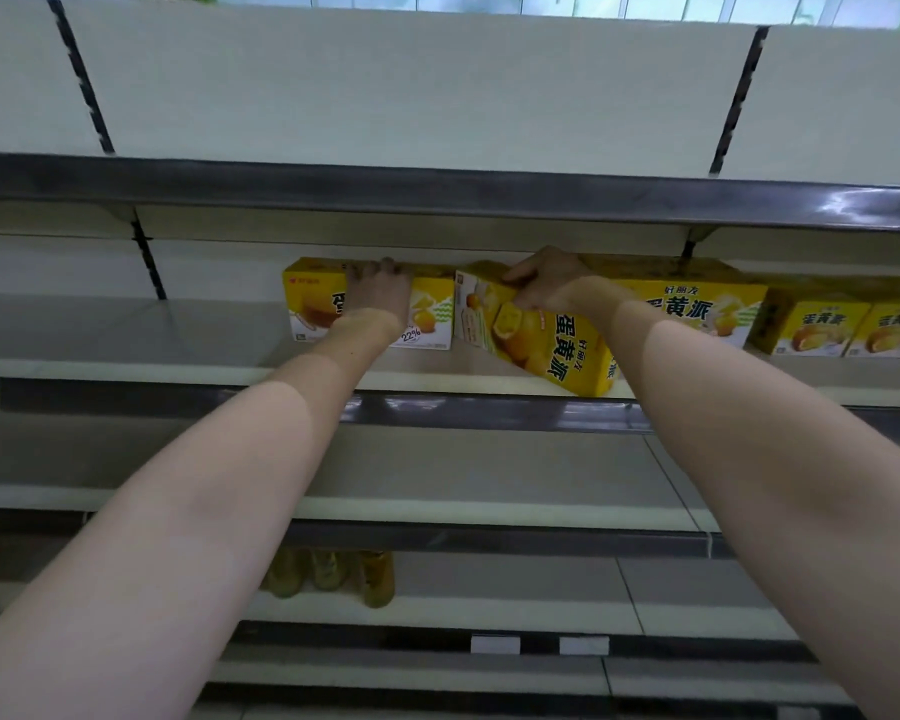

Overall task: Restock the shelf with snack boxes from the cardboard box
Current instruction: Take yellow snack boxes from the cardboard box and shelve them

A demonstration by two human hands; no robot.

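At the frame's centre, the left hand point(380, 293) grips the top of a yellow snack box point(313, 304) on the shelf point(126, 324); the right hand point(546, 283) holds a tilted box point(552, 345) beside it.

Yellow snack boxes point(697, 309) upright along the shelf point(178, 330) — one box point(536, 335) angled, front corner at shelf's edge

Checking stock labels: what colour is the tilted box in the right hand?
Yellow, with dark lettering; tilted box, head view.
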